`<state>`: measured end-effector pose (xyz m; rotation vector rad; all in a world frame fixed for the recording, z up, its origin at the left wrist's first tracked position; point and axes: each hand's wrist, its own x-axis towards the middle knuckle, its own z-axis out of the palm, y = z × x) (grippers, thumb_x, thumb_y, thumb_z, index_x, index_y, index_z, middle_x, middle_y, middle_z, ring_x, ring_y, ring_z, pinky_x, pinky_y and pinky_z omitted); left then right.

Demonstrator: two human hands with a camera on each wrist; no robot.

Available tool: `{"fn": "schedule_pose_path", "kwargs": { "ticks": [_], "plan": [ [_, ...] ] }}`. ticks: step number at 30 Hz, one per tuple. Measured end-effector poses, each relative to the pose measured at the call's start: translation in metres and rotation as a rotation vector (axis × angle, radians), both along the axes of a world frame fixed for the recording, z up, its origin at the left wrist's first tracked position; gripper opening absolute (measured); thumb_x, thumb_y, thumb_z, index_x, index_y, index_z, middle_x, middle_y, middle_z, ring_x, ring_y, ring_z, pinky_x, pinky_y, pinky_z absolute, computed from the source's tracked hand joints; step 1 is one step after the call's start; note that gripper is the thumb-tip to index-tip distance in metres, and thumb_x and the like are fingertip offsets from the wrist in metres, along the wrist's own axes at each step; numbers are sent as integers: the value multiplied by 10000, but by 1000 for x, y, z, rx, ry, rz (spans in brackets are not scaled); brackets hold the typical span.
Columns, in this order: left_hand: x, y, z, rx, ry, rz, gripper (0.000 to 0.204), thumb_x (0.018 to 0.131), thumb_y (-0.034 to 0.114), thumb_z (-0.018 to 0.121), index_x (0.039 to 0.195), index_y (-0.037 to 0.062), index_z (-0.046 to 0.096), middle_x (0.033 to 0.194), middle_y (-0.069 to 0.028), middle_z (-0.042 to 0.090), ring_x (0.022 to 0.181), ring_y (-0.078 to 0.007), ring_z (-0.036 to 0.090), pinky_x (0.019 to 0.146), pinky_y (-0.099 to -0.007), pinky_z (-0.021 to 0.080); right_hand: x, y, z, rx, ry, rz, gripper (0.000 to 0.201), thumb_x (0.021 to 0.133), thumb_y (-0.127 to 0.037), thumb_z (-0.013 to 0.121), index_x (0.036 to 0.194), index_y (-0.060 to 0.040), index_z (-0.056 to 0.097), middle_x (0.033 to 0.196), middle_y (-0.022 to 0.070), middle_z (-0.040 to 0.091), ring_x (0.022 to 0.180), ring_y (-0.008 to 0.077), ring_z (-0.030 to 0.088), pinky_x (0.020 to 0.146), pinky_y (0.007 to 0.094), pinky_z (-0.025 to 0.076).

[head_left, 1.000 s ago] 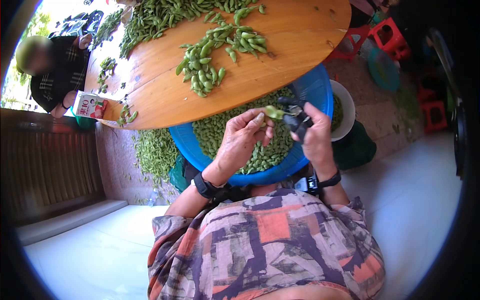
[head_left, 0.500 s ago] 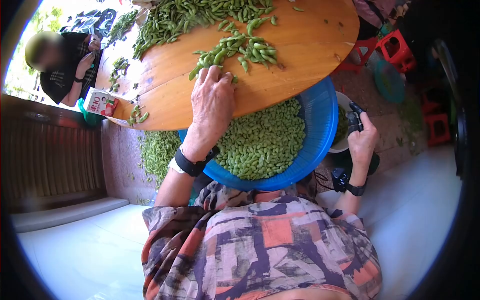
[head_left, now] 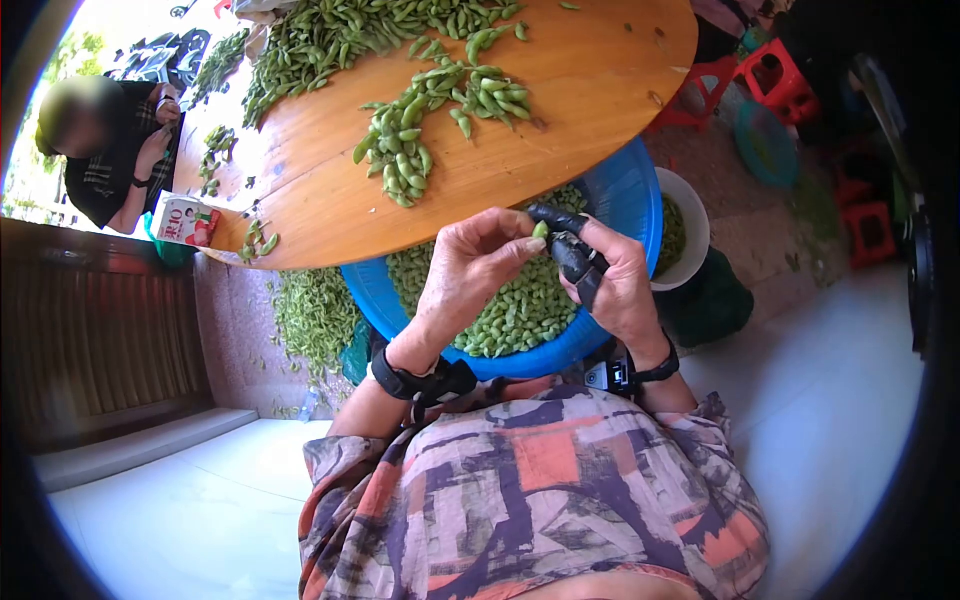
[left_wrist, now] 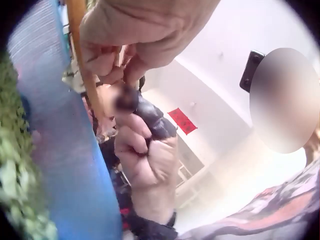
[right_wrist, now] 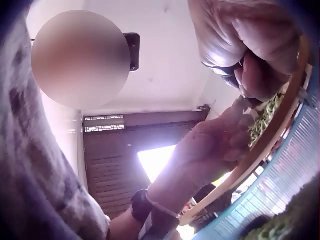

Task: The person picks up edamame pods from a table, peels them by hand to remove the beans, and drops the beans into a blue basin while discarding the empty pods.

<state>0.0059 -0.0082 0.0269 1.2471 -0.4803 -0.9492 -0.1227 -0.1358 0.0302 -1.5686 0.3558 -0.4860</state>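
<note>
Over the blue basin [head_left: 652, 215] of shelled green soybeans [head_left: 510, 315], my two hands meet at fingertip height. My left hand [head_left: 470, 270] pinches a green soybean pod [head_left: 541, 230] between thumb and fingers. From the other side my right hand [head_left: 615, 280], its thumb and index finger wrapped in black covers, closes on the pod's far end, most of which those fingers hide. In the left wrist view the dark-covered thumb [left_wrist: 152, 117] presses up against the left fingertips. The right wrist view shows the left hand [right_wrist: 200, 145] reaching in below the curled right fingers.
A wooden table [head_left: 560, 150] overhangs the basin, carrying a small pile of pods [head_left: 400, 150] and a larger heap [head_left: 330, 50]. A white bucket [head_left: 700, 235] stands right of the basin. Empty pods [head_left: 310, 310] litter the floor at left. Another person [head_left: 110, 150] sits across the table.
My left hand went to the pod pile on the table, then came back over the basin with a pod. My right hand swung from beside the white bucket to meet it.
</note>
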Motion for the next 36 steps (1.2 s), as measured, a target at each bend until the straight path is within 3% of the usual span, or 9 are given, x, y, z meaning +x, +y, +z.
{"fn": "schedule_pose_path", "kwargs": {
  "ticks": [12,24,27,29,30,32,33,35,36],
  "plan": [
    [-7,5,-15,51,272,-24,81,887,73,694,860,12,647,670,12,595,500,-45,495,435,-191,356,-3,-7,-10,10,92,131,195,852,4,535,1008,13,651,761,3,516,648,59,496,553,231,396],
    [-9,3,-23,119,1,-6,56,868,27,692,850,4,645,666,-37,608,479,-63,490,421,-195,344,-13,-14,-20,25,-12,223,183,884,-78,531,979,18,655,741,-11,509,592,42,502,509,217,398],
    [-4,6,-29,23,225,-103,57,874,41,684,873,3,641,685,-49,610,469,-66,471,409,-198,323,-14,-16,-24,109,-33,206,198,890,-96,529,985,20,658,726,-2,518,605,50,502,517,220,398],
    [-2,6,-36,-60,553,-203,73,890,74,666,885,10,632,700,-59,610,469,-70,462,403,-209,309,-15,-21,-28,614,40,349,162,896,-77,534,946,19,654,715,-7,517,618,44,500,523,233,399],
    [-2,6,-38,-59,555,-204,73,890,74,666,885,10,632,700,-59,610,469,-70,462,403,-209,309,-14,-19,-25,616,41,347,162,896,-77,534,946,19,654,715,-7,517,618,44,500,523,233,399],
    [-1,7,-41,-20,587,-195,90,907,102,650,874,23,622,714,-61,613,478,-77,471,408,-220,312,-9,-14,-13,43,117,232,128,845,-7,540,923,26,636,726,43,539,620,136,545,544,269,414],
    [-1,9,-38,-19,588,-193,90,907,102,650,874,23,622,714,-61,613,478,-77,471,408,-220,312,-9,-12,-13,44,117,233,128,845,-7,540,923,26,636,726,43,539,620,136,545,544,269,414],
    [0,11,-27,113,178,-187,87,910,96,621,867,20,622,675,-42,606,482,-75,481,424,-227,336,-9,-9,-16,-478,74,128,216,749,53,547,956,41,610,779,143,539,690,314,548,605,354,449],
    [2,12,-26,112,179,-186,87,910,96,621,867,20,622,675,-42,606,482,-75,481,424,-227,336,-9,-8,-18,-741,51,73,276,702,83,551,972,48,598,806,193,539,725,403,549,636,396,467]
  ]
}}
